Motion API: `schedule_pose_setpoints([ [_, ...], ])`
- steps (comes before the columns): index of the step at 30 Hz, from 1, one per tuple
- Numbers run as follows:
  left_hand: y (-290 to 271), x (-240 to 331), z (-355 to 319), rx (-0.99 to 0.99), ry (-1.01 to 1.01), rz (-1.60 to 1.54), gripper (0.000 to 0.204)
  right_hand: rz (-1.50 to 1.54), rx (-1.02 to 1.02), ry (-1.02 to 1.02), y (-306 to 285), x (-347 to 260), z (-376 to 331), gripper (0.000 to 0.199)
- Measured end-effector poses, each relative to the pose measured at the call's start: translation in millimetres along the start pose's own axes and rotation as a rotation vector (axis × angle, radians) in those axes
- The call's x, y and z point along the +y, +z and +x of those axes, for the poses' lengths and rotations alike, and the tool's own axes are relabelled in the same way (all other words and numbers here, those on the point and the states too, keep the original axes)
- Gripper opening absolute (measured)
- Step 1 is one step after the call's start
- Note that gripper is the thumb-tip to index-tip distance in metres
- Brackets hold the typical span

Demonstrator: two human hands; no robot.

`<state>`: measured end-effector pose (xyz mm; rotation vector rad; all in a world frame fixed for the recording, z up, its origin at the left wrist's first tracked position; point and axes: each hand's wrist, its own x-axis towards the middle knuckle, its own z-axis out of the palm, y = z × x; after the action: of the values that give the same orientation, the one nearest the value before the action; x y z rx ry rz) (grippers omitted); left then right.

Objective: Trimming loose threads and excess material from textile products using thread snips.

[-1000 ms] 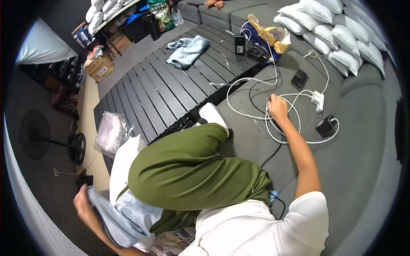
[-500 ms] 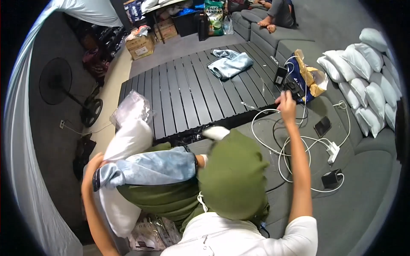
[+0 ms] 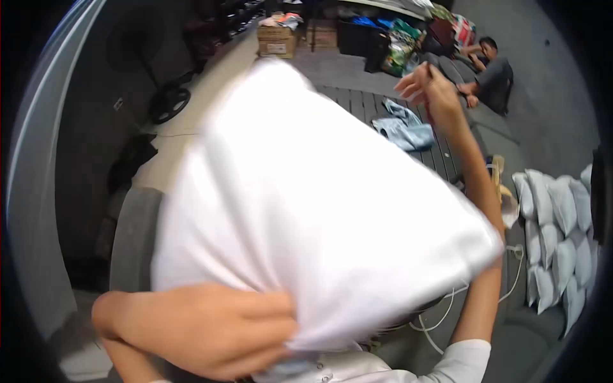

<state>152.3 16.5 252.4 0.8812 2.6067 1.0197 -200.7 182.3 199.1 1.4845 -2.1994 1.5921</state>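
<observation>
Slatted floor [image 3: 377, 105] behind gripped white pillow [image 3: 319, 210]

White short sleeve [image 3: 463, 359], bare forearms

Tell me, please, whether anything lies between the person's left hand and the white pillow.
Nothing visible does: the left hand already grips the lower edge of the white pillow. The right hand is raised beyond it, apart from it.

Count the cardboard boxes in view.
2. One cardboard box stands at the top centre, beyond the slatted platform; a second sits just right of it. The raised white pillow may hide more.
</observation>
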Motion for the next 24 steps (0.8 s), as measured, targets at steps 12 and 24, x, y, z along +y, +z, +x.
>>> schedule_pose_setpoints([
  [12, 200.5, -108.3, 127.4, -0.268, -0.107, -0.43, 0.018, -0.077, -0.903, 0.494, 185.9, 59.7, -103.5, 0.048],
  [24, -31.1, -24.9, 102.6, 0.694, 0.323, -0.168, 0.009, 0.311, -0.956, 0.507, 272.0, 7.7, -130.5, 0.036],
])
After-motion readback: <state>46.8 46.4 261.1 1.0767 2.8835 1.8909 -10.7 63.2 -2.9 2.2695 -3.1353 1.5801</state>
